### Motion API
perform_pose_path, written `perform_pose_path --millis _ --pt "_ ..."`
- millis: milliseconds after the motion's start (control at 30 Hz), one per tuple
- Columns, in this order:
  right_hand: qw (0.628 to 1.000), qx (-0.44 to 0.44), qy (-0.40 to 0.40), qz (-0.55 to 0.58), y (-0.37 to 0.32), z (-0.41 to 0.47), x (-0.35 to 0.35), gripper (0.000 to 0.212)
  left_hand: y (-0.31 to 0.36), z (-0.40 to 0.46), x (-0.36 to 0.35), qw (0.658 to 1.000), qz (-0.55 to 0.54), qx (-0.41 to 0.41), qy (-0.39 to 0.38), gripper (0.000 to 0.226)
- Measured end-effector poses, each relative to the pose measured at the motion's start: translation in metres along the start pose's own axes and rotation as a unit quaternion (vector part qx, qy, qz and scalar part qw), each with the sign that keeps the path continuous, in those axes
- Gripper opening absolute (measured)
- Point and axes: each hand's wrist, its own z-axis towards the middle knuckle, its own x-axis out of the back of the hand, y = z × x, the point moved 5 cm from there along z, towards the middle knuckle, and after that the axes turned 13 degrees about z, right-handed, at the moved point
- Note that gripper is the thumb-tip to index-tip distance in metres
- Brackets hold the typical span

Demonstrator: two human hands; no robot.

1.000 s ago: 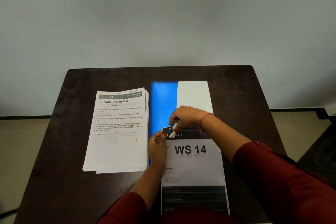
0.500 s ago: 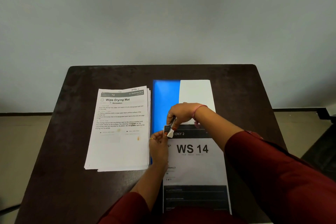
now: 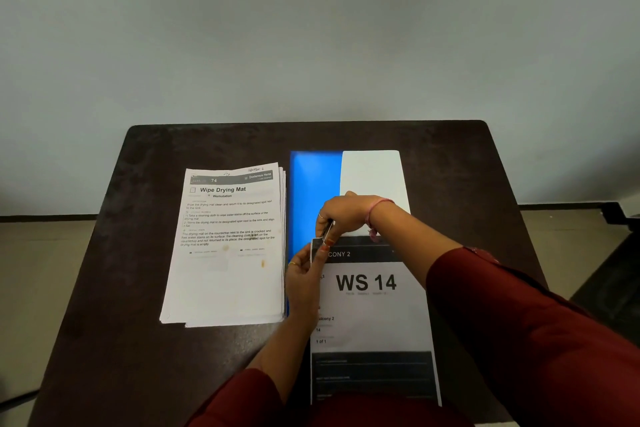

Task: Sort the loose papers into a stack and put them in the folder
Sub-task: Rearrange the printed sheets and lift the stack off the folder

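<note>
Roughly at the middle of the dark table (image 3: 173, 163) lies the blue folder (image 3: 313, 191), and bare tabletop runs all round it — widest toward the far edge and off to the folder's right. Just left of the folder, its long edge close alongside, sits the paper stack (image 3: 227, 267), squared up but with a few lower sheets peeking out at the near corner. Over the folder's near half lies the WS 14 sheet (image 3: 372, 308), with a blank white sheet (image 3: 372, 177) beyond it. The left hand (image 3: 304, 282) pinches that sheet's lifted top-left corner, while the right hand (image 3: 343, 215), fingers curled, grips a small clip-like thing at the same corner; what it is cannot be told. Legible print: "Wipe Drying Mat", "Workstation", "74", "Dexterous Hand" — and "WS 14", "1 of 1".
</note>
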Motion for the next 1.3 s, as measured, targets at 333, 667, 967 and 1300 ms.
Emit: perform_pose_path --millis 333,667,967,1300 --pt "1.000 0.005 0.018 -0.007 0.004 0.001 -0.003 0.021 0.002 0.003 0.002 0.997 0.065 -0.027 -0.009 0.014" --pt "0.999 0.009 0.038 -0.037 0.007 0.003 -0.004 0.020 -0.001 0.008 0.002 0.998 0.069 0.006 -0.002 0.023" --pt "0.999 0.011 0.039 -0.001 0.010 -0.012 0.002 0.033 0.003 0.005 0.007 0.994 0.059 -0.006 -0.092 0.021" --pt "0.950 -0.003 0.258 0.175 0.049 -0.060 0.004 0.036 0.000 -0.004 0.021 0.997 0.068 0.032 -0.026 0.016"
